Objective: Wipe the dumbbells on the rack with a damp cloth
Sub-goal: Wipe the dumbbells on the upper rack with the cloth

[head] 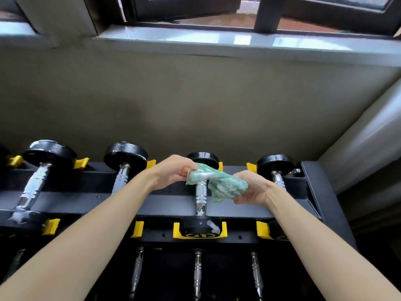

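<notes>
A green and white cloth point(217, 183) is stretched between both my hands over the chrome handle of a small black dumbbell point(201, 196) on the top row of the black rack point(165, 203). My left hand point(173, 171) pinches the cloth's left end near the dumbbell's far head. My right hand point(251, 189) grips the bunched right end. White foam sits on this dumbbell's near head. Three more dumbbells lie on the same row: a large one at far left point(36, 181), one left of centre point(123, 168) and one at right point(276, 168), the left two streaked with foam.
Yellow cradles point(178, 231) hold the dumbbell heads. A lower row shows several chrome handles point(197, 272). A beige wall point(195, 101) rises close behind the rack, with a window sill point(238, 40) above. A wall corner point(364, 137) stands at right of the rack's end.
</notes>
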Demonstrator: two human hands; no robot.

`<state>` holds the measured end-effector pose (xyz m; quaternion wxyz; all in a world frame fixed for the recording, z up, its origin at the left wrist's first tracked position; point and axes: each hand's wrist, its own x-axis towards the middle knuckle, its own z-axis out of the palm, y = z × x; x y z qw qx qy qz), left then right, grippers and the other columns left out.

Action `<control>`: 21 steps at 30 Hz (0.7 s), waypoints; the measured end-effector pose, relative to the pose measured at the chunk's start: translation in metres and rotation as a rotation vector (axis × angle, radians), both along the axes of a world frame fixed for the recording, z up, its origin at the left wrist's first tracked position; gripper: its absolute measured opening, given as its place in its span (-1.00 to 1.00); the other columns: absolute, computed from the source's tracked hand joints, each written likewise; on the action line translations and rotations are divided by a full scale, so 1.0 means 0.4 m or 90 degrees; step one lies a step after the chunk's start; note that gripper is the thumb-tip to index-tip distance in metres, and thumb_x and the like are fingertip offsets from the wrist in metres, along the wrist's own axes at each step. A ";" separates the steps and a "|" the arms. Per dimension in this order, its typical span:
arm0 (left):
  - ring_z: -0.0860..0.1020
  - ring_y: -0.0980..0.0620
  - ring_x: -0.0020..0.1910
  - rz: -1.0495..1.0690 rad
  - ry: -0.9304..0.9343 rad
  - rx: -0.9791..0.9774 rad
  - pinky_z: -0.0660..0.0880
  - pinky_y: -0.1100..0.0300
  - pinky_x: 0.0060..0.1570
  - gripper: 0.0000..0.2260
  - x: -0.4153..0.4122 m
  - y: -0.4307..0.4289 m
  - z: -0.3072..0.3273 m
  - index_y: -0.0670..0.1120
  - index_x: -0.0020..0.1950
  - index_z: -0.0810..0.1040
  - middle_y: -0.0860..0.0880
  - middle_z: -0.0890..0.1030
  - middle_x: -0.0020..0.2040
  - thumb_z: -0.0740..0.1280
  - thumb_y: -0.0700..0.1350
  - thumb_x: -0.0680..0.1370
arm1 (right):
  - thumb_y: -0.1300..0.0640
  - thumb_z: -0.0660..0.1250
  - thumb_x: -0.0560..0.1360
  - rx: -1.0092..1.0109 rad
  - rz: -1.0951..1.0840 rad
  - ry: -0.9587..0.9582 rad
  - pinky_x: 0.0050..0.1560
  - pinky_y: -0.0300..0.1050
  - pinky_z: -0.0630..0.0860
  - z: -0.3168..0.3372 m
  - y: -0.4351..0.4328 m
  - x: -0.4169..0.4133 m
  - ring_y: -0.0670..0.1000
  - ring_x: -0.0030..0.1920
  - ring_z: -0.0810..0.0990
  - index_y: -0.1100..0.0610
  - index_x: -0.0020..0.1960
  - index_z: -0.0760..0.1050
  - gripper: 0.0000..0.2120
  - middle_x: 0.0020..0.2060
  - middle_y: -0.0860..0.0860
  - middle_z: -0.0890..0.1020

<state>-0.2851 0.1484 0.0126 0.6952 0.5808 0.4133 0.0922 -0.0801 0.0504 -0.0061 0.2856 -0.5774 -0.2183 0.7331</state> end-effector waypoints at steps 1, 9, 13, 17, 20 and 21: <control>0.59 0.12 -0.32 0.039 -0.009 0.011 0.52 0.34 -0.28 -0.83 0.005 -0.003 0.012 -0.18 -0.20 0.56 -0.03 0.61 -0.30 0.22 -0.29 0.53 | 0.30 0.04 0.47 0.006 -0.026 -0.001 -0.44 -0.28 0.20 0.004 -0.001 0.000 -0.10 -0.54 0.32 0.06 -0.62 0.39 -0.49 -0.58 -0.05 0.39; 0.54 0.10 -0.52 0.183 -0.058 0.155 0.46 0.29 -0.56 -0.84 0.053 -0.034 0.062 -0.16 -0.21 0.53 -0.08 0.58 -0.33 0.26 -0.25 0.57 | 0.25 0.06 0.46 0.015 -0.219 0.125 -0.12 -0.06 0.51 0.031 -0.003 -0.017 0.05 -0.28 0.60 0.20 -0.14 0.53 -0.74 -0.26 0.12 0.63; 0.54 0.09 -0.44 0.204 -0.027 0.230 0.47 0.23 -0.39 -0.82 0.057 -0.028 0.064 -0.11 -0.28 0.56 -0.07 0.59 -0.33 0.32 -0.25 0.52 | 0.19 0.15 0.47 0.030 -0.267 0.108 -0.16 -0.07 0.56 0.023 -0.002 -0.020 0.05 -0.26 0.63 0.17 -0.07 0.51 -0.83 -0.24 0.10 0.66; 0.45 0.04 -0.36 0.206 0.072 0.358 0.39 0.21 -0.26 -0.92 0.068 -0.026 0.066 -0.03 -0.32 0.58 -0.06 0.54 -0.38 0.35 -0.14 0.38 | 0.17 0.18 0.48 0.024 -0.203 -0.038 -0.21 -0.07 0.61 0.014 0.006 -0.035 0.02 -0.26 0.64 0.11 -0.07 0.52 -0.85 -0.28 0.03 0.67; 0.40 0.19 -0.45 0.135 0.147 0.546 0.31 0.38 -0.33 -0.91 0.093 -0.045 0.083 -0.10 -0.19 0.63 0.05 0.46 -0.46 0.33 -0.22 0.43 | 0.17 0.12 0.49 0.030 -0.208 -0.010 -0.22 -0.07 0.59 0.021 0.014 -0.054 0.04 -0.22 0.64 0.13 -0.04 0.53 -0.79 -0.24 0.06 0.67; 0.40 0.19 -0.46 0.112 0.150 0.595 0.31 0.37 -0.33 -0.90 0.102 -0.055 0.091 -0.12 -0.15 0.64 0.08 0.45 -0.46 0.33 -0.23 0.44 | 0.16 0.09 0.50 0.032 -0.226 0.040 -0.19 -0.04 0.59 0.023 0.016 -0.057 0.07 -0.18 0.63 0.17 -0.01 0.53 -0.75 -0.19 0.11 0.66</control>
